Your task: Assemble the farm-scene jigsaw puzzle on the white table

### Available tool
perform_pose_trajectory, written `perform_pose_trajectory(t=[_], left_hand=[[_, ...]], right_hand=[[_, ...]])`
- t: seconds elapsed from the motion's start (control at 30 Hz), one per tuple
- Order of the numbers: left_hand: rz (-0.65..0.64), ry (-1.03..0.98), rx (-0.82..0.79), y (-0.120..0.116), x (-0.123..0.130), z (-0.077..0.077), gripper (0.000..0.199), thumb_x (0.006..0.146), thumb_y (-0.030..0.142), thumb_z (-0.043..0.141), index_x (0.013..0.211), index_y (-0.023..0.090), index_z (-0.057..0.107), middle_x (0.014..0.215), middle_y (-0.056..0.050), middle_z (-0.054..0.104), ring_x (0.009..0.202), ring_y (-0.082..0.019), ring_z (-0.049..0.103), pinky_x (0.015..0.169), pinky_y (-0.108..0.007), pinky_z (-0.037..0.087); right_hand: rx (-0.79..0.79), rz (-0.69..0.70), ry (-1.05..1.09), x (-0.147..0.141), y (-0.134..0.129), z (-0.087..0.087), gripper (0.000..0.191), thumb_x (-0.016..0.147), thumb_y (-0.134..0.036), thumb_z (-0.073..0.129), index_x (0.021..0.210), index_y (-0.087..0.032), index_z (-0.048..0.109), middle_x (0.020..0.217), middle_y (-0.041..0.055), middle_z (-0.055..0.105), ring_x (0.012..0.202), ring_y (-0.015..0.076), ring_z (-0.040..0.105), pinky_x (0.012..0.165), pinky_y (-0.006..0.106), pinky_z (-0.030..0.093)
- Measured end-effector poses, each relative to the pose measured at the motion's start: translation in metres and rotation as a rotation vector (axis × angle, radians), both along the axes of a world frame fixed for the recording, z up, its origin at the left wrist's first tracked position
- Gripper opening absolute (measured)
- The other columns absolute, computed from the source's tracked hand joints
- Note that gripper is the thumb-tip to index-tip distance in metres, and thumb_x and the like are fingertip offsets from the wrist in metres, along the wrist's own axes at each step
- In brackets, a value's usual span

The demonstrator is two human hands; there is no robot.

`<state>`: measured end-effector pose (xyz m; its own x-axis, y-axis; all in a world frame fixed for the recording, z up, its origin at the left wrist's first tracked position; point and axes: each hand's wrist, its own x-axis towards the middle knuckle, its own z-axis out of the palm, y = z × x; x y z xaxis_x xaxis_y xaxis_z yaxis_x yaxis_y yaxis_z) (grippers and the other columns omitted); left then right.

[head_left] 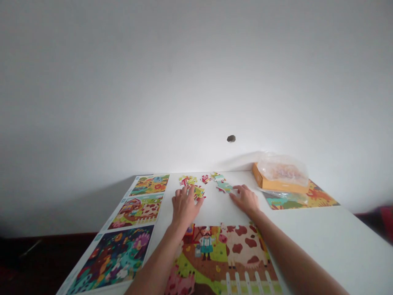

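Observation:
My left hand (pixel 186 205) reaches over loose jigsaw pieces (pixel 199 192) with green and yellow print, its fingers apart and the tips on or just above them. My right hand (pixel 246 200) rests low over the table, thumb and fingers apart, at the right edge of some pale blue-green jigsaw pieces (pixel 223 184). Between the hands and behind them lie a red piece (pixel 205 179) and more small pieces (pixel 188 179). Closer to me, between my forearms, is a partly joined farm jigsaw (pixel 215 250) showing a farmer, a spotted cow and a white fence; my left forearm covers part of it.
On the left of the white table (pixel 313 241) lies a sheet with several printed pictures (pixel 139 211). At the back right, a clear plastic bag (pixel 282 168) sits on an orange box (pixel 278 185), beside a colourful picture (pixel 322 196). A wall with a hole (pixel 231 139) stands behind.

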<state>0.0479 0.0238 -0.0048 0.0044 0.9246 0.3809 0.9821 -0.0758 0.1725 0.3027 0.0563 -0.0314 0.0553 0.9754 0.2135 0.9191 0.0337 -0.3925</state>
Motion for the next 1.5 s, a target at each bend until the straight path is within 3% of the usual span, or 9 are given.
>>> perform_pose_trajectory(t=[0.23, 0.4, 0.5, 0.63, 0.77, 1.0, 1.23, 1.37, 1.5], left_hand=[[-0.052, -0.091, -0.013, 0.031, -0.015, -0.036, 0.039, 0.082, 0.042, 0.062, 0.116, 0.024, 0.063, 0.118, -0.010, 0.061, 0.107, -0.029, 0.053, 0.083, -0.040, 0.044], [-0.141, -0.223, 0.046, 0.036, -0.016, -0.041, 0.036, 0.079, 0.029, 0.067, 0.114, 0.023, 0.063, 0.109, -0.008, 0.063, 0.103, -0.026, 0.057, 0.087, -0.040, 0.046], [-0.284, -0.375, 0.134, 0.037, -0.014, -0.040, 0.042, 0.078, 0.021, 0.067, 0.119, 0.023, 0.058, 0.113, -0.007, 0.062, 0.107, -0.024, 0.057, 0.094, -0.041, 0.047], [-0.579, -0.513, 0.160, 0.029, -0.005, -0.035, 0.047, 0.082, 0.017, 0.062, 0.128, 0.026, 0.052, 0.124, -0.007, 0.057, 0.116, -0.021, 0.054, 0.098, -0.036, 0.049], [-0.770, -0.526, 0.052, 0.019, 0.003, -0.030, 0.052, 0.083, 0.012, 0.058, 0.132, 0.027, 0.050, 0.128, -0.007, 0.055, 0.119, -0.020, 0.052, 0.102, -0.036, 0.046], [-0.644, -0.650, -0.025, 0.021, 0.001, -0.029, 0.040, 0.085, 0.016, 0.055, 0.124, 0.024, 0.058, 0.111, -0.007, 0.065, 0.102, -0.019, 0.061, 0.091, -0.033, 0.051], [-0.462, -0.799, 0.019, 0.029, -0.002, -0.038, 0.039, 0.087, 0.021, 0.055, 0.125, 0.019, 0.056, 0.096, -0.005, 0.070, 0.083, -0.015, 0.066, 0.080, -0.028, 0.054], [-0.434, -0.758, 0.049, 0.031, -0.003, -0.040, 0.027, 0.086, 0.025, 0.058, 0.110, 0.018, 0.066, 0.096, -0.006, 0.071, 0.081, -0.016, 0.066, 0.076, -0.028, 0.054], [-0.468, -0.814, 0.054, 0.031, -0.003, -0.039, 0.014, 0.087, 0.023, 0.056, 0.095, 0.018, 0.067, 0.087, -0.004, 0.070, 0.075, -0.014, 0.066, 0.071, -0.025, 0.054]], right_hand=[[0.013, 0.053, 0.137, 0.004, 0.005, -0.006, 0.026, 0.089, -0.039, 0.050, 0.101, -0.027, 0.069, 0.079, 0.0004, 0.070, 0.072, 0.0166, 0.063, 0.062, 0.025, 0.038], [0.071, 0.144, 0.118, -0.011, 0.000, 0.001, 0.024, 0.090, -0.034, 0.049, 0.099, -0.026, 0.069, 0.081, 0.0014, 0.070, 0.075, 0.0175, 0.064, 0.069, 0.026, 0.042], [0.112, 0.282, 0.111, -0.027, -0.010, 0.010, 0.029, 0.091, -0.038, 0.049, 0.112, -0.026, 0.064, 0.088, 0.0021, 0.070, 0.080, 0.0186, 0.065, 0.074, 0.028, 0.044], [0.119, 0.446, 0.149, -0.042, -0.025, 0.016, 0.058, 0.089, -0.044, 0.053, 0.143, -0.027, 0.037, 0.118, 0.0065, 0.064, 0.091, 0.0197, 0.064, 0.077, 0.029, 0.047], [0.071, 0.531, 0.204, -0.045, -0.026, 0.014, 0.046, 0.088, -0.039, 0.056, 0.131, -0.026, 0.048, 0.117, 0.0059, 0.065, 0.094, 0.0190, 0.064, 0.077, 0.027, 0.047], [0.026, 0.379, 0.389, -0.036, -0.016, 0.004, 0.018, 0.089, -0.034, 0.053, 0.104, -0.024, 0.058, 0.079, -0.0009, 0.071, 0.063, 0.0142, 0.061, 0.060, 0.023, 0.041], [0.086, 0.222, 0.496, -0.031, -0.009, -0.004, 0.023, 0.088, -0.041, 0.053, 0.099, -0.021, 0.058, 0.074, 0.0007, 0.070, 0.059, 0.0137, 0.059, 0.057, 0.023, 0.040], [0.105, 0.169, 0.461, -0.030, -0.004, -0.009, 0.030, 0.089, -0.044, 0.051, 0.104, -0.021, 0.062, 0.069, 0.0003, 0.067, 0.057, 0.0139, 0.057, 0.056, 0.023, 0.040], [0.136, 0.173, 0.415, -0.028, -0.002, -0.011, 0.034, 0.089, -0.037, 0.050, 0.117, -0.021, 0.059, 0.091, 0.0039, 0.066, 0.067, 0.0145, 0.059, 0.066, 0.026, 0.047]])
